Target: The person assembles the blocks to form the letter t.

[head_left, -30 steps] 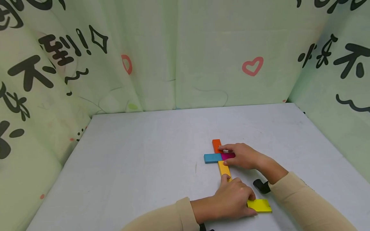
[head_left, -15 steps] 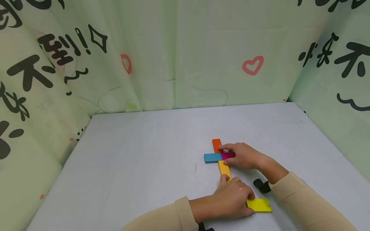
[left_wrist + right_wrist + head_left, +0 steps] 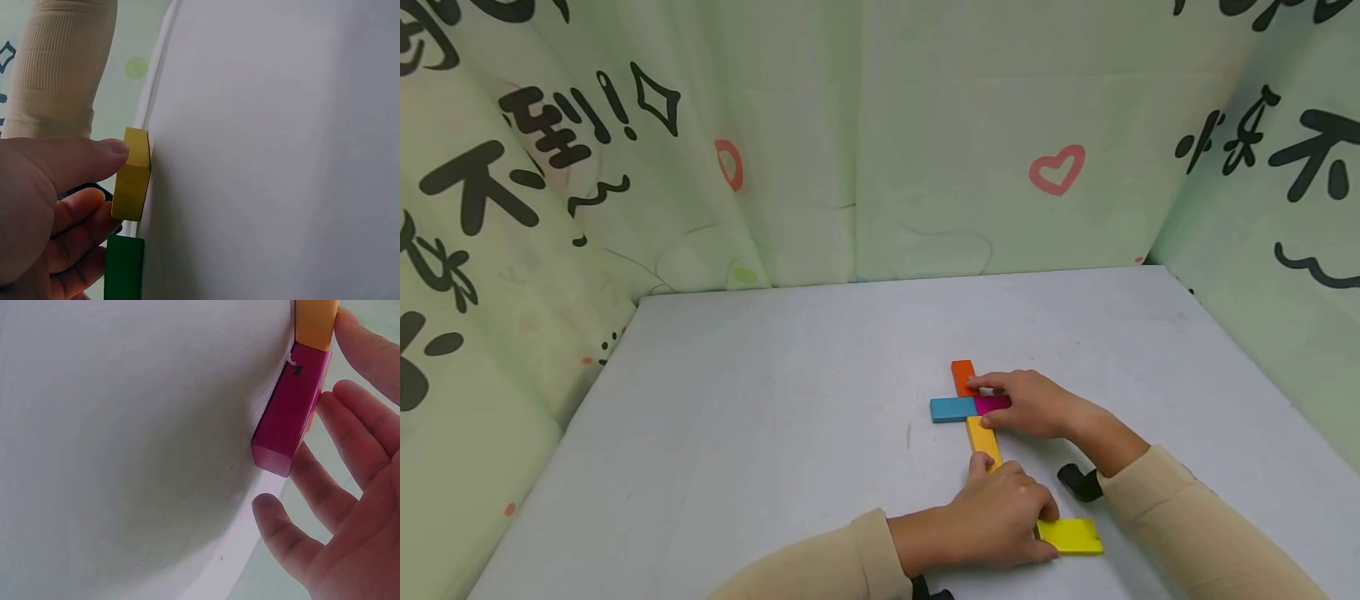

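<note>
In the head view, a flat yellow block (image 3: 1078, 537) lies between the thumb and index finger of my left hand (image 3: 992, 518), which pinches its left end. Another left finger touches the near end of an amber block (image 3: 985, 442). A green block (image 3: 124, 269) shows only in the left wrist view, below the yellow one. My right hand (image 3: 1037, 405) touches the amber block with its thumb and an orange block (image 3: 964, 377) with a fingertip. Between them, a magenta block (image 3: 992, 404) meets a blue block (image 3: 952, 410) end to end. Right fingers look nearly straight in the wrist view.
The white tabletop (image 3: 760, 433) spreads around the blocks. A pale green printed curtain (image 3: 940, 167) hangs behind and at both sides. Black wrist gear (image 3: 1078, 482) sits below the right cuff.
My left hand and the yellow block have shifted very slightly left and towards me. The right hand and the other visible blocks look unmoved.
</note>
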A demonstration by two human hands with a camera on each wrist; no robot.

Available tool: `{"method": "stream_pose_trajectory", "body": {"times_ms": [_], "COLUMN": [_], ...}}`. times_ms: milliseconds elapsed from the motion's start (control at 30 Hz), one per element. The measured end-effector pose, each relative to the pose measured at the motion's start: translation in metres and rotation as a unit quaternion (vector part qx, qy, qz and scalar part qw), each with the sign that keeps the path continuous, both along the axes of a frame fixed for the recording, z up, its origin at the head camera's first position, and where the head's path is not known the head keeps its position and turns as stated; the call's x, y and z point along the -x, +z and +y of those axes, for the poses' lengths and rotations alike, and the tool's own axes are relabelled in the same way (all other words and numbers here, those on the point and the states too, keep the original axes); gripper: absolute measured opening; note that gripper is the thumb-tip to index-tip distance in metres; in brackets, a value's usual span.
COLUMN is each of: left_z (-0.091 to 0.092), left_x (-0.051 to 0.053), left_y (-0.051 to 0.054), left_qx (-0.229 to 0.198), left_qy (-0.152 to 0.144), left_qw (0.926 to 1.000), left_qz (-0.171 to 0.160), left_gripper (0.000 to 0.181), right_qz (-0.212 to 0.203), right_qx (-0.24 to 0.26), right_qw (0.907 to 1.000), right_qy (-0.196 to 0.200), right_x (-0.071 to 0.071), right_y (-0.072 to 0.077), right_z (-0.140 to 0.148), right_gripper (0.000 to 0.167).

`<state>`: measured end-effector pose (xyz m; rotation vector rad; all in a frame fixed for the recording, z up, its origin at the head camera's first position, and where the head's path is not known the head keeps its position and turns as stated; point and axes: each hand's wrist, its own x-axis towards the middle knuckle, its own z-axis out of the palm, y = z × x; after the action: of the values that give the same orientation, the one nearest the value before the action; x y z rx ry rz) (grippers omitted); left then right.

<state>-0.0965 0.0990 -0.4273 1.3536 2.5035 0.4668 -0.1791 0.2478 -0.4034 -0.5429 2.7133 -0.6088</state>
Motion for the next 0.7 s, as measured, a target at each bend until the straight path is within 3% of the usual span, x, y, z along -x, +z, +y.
{"method": "stream_pose_trajectory", "body": {"times_ms": [700], "left_z": [-0.0039], "left_x": [0.0042], "left_y": [0.0020], "left_qx": [0.001], "left_qy": [-0.002], "left_qw": [0.9999], "left_qz": [-0.015], "left_gripper": [0.030], "right_qz": [0.003], "right_qx": [0.010], "right_qw": [0.9999], "right_qy": [0.011], "right_x": [-0.0004], "right_y": [0.0010], "right_z": [0.0011], "right_gripper": [0.055]}}
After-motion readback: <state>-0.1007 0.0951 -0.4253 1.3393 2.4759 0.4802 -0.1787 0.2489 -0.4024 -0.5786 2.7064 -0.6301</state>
